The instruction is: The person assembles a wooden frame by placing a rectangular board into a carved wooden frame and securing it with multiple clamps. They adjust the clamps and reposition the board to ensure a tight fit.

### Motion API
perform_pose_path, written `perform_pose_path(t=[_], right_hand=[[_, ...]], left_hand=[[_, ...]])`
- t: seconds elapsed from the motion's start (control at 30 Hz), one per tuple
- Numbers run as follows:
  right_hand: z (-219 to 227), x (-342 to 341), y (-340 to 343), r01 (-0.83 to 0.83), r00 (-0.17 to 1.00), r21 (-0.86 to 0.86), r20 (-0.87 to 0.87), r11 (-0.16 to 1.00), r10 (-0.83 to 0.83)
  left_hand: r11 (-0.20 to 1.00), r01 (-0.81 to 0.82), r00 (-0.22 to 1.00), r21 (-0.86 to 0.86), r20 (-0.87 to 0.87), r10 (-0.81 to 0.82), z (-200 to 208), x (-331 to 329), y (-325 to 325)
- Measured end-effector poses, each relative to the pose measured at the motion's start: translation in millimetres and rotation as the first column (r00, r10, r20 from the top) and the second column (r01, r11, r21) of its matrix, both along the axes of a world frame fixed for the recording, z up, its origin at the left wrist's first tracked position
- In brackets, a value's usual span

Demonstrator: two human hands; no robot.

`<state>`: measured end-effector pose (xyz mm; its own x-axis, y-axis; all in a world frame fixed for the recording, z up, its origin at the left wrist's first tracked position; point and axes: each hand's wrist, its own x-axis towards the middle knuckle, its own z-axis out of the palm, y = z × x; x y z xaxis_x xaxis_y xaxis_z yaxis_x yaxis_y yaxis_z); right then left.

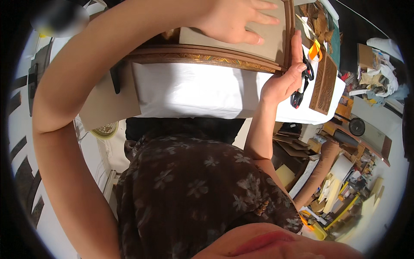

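At the far left a tan sheet of card (105, 105) lay on the table, partly tucked under a white cloth (189, 93) that covered the worktop. The person's left arm swept up from the lower left edge and across the top of the view, and the left hand (235, 21) lay open, palm down with fingers spread, pressed flat on a grey backing board (269, 43) set inside a brown wooden picture frame (202, 55). The frame rested on the white cloth, its carved near rail running across the view and showing some gilt ornament. At the frame's right corner the right hand (286, 77) stood upright, thumb and fingers closed around the outer edge of the frame, fingertips reaching up along its side rail. Just right of that hand a black clamp with orange tips (307, 71) lay on the cloth, and beside it a dark carved wooden strip (324, 84). Farther right, beyond the table edge, the floor and shelves held a clutter of boards, rolls and scraps (345, 181).
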<state>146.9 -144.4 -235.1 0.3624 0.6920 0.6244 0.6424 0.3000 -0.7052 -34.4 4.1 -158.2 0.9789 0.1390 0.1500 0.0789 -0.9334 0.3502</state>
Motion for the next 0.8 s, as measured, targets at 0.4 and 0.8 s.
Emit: perform_pose_path(t=[0.4, 0.8], right_hand=[[4, -16, 2, 0.008, 0.996, 0.009, -0.093, 1.000, -0.007], [2, -19, 5, 0.028, 0.993, 0.044, -0.116, 0.999, -0.023]], left_hand=[[0.997, -0.020, 0.978, 0.076, 0.208, 0.004, -24, 6, 0], [0.999, 0.017, 0.994, 0.040, 0.110, -0.022, -8, -11, -4]])
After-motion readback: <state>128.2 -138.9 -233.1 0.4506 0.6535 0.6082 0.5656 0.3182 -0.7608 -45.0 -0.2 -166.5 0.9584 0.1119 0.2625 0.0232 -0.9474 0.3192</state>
